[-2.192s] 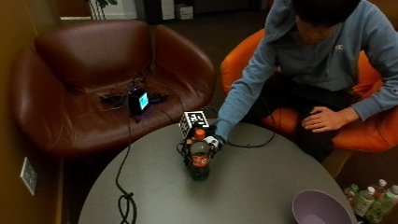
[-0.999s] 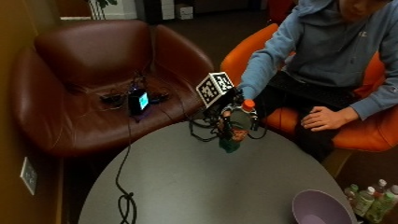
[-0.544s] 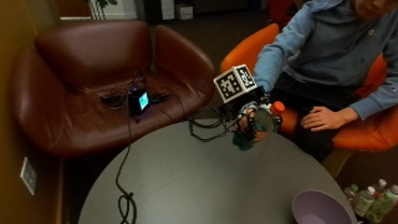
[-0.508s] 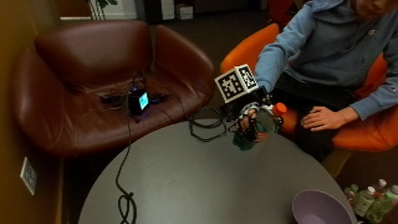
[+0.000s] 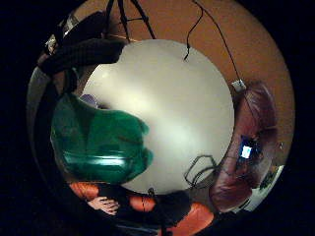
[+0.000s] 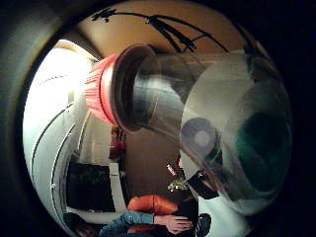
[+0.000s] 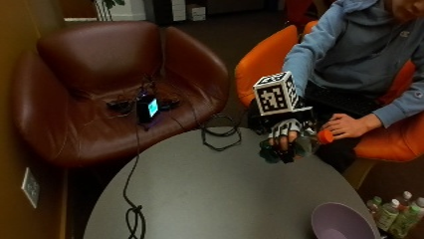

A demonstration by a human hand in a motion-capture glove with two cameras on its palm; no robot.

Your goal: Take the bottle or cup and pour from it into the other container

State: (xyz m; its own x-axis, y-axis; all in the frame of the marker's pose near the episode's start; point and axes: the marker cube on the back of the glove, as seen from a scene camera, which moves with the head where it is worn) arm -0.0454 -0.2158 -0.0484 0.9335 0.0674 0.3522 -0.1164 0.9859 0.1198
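In the outside view my gloved right hand (image 7: 285, 135) grips a clear bottle (image 7: 303, 144) with a green label and an orange cap (image 7: 324, 136). It holds the bottle in the air over the far right edge of the round grey table (image 7: 212, 199). The bottle lies almost on its side, capped, with the cap pointing away from the table towards the bare left hand (image 7: 350, 124) on the lap. A purple bowl (image 7: 341, 221) stands at the table's near right edge, well apart from the bottle. The green label (image 5: 98, 147) fills the little finger side palm view; the cap (image 6: 101, 89) shows in the thumb side view.
A black cable (image 7: 222, 137) coils on the table's far edge and another cable (image 7: 132, 214) runs across its left side. A brown armchair (image 7: 99, 74) behind holds a small lit device (image 7: 147, 107). Several bottles (image 7: 394, 214) stand on the floor at the right.
The bottle stood upright on the table with the hand round it; the hand has since lifted it, carried it to the right and tipped it onto its side.
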